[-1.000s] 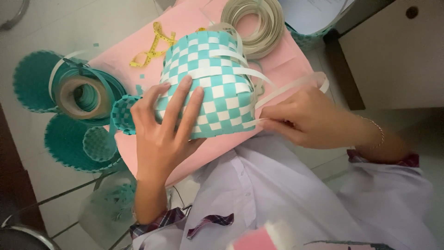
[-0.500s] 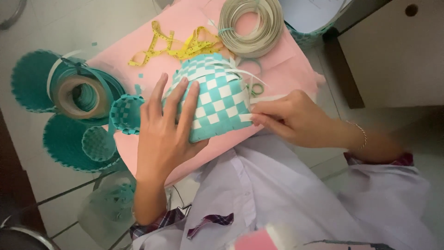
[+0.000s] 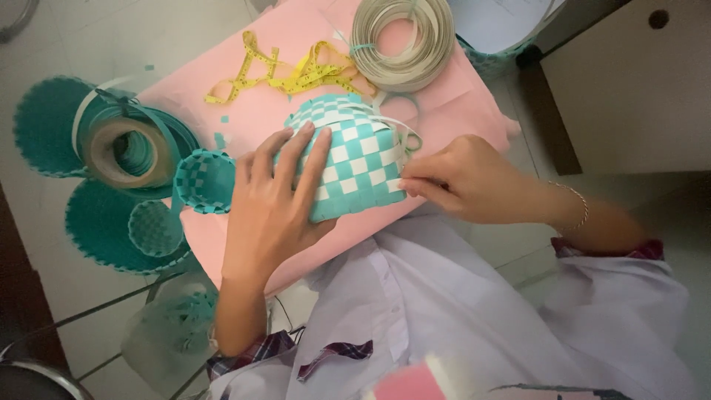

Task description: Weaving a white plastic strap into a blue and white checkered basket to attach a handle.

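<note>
Teal-and-white checked strips form the small woven basket (image 3: 352,159) that both hands work on. The left hand (image 3: 270,204) lies flat over its side, fingers (image 3: 300,152) spread wide and pressing the weave. The right hand (image 3: 463,178) has its fingers pinched shut on the basket's edge at 3 o'clock. The basket rests on a pink sheet (image 3: 244,111). At 12 o'clock lie a yellow measuring tape (image 3: 296,74) and a coil of pale flat strip (image 3: 404,41); at 9 o'clock, a small teal woven cup (image 3: 204,181).
</note>
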